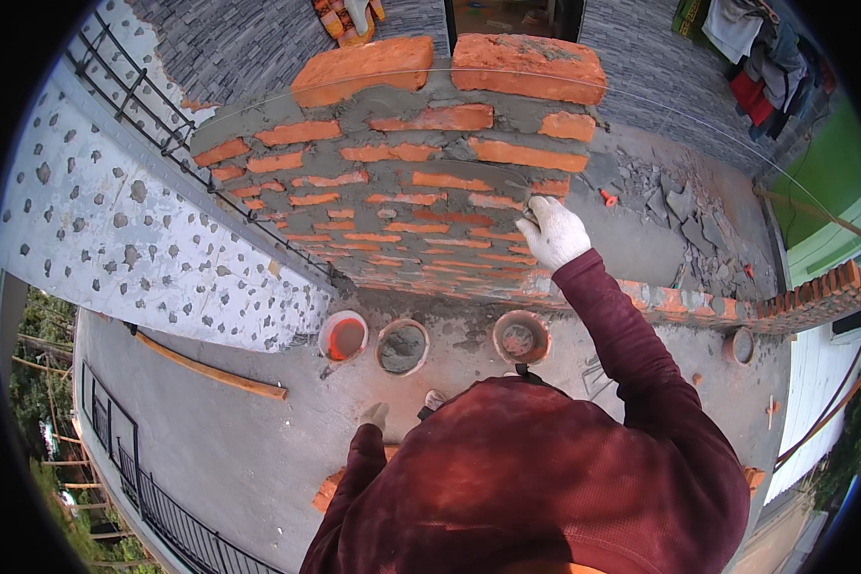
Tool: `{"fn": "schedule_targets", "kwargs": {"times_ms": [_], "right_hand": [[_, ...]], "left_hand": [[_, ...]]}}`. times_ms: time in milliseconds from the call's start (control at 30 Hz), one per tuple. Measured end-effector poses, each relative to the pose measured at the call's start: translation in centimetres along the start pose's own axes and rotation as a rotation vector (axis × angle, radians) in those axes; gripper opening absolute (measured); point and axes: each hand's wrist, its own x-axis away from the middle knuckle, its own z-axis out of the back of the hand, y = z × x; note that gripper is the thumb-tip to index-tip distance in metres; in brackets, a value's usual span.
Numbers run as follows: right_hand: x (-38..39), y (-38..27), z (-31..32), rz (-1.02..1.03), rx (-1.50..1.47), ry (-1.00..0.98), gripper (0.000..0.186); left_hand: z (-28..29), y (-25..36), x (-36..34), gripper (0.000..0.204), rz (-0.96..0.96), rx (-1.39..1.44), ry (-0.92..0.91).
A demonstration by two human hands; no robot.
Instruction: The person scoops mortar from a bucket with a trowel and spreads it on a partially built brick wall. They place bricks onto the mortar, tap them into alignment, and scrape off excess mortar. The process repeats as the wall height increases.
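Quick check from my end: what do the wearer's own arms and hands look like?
Both arms wear long, dark maroon sleeves; the right one has lighter, dusty-looking patches near the cuff. The right hand wears a whitish glove. The left hand looks pale-gloved too, but shows too small for detail.

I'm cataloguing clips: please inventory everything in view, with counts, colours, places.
Tall brick wall: one, orange and grey, centre.
Low brick wall: one, orange, right.
Top bricks: two, orange, upper middle.
Buckets: four, mixed colours, three centre, one right.
Rubble: uncounted, grey, upper right.
Clothes: several, mixed, upper right.
Speckled panel: one, white, left.
Plank: one, brown, left.
Loose bricks: uncounted, orange, lower middle.
Trowel (apparent): one, grey, centre.
Right hand: one, white glove, on trowel.
Left hand: one, pale glove, near loose bricks.
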Motion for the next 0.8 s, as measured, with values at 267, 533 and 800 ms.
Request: {"fn": "schedule_targets", "kwargs": {"times_ms": [267, 533, 800], "right_hand": [[1.6, 4.4, 4.0, -0.182, -0.296, -0.002, 0.037], [6.9, 3.3, 2.5, -0.122, -0.16, 0.081, 0.027], [2.9, 4.6, -1.7, -0.168, -0.214, 0.051, 0.025]], "left_hand": [[1.0, -2.5, 0.0, 0.052, -0.001, -0.303, -0.109], [0.0, -9.1, 3.3, 0.05, 0.119, -0.055, -0.108], [2.5, 0.3, 3.5, 0.048, 0.067, 0.167, 0.077]]}}
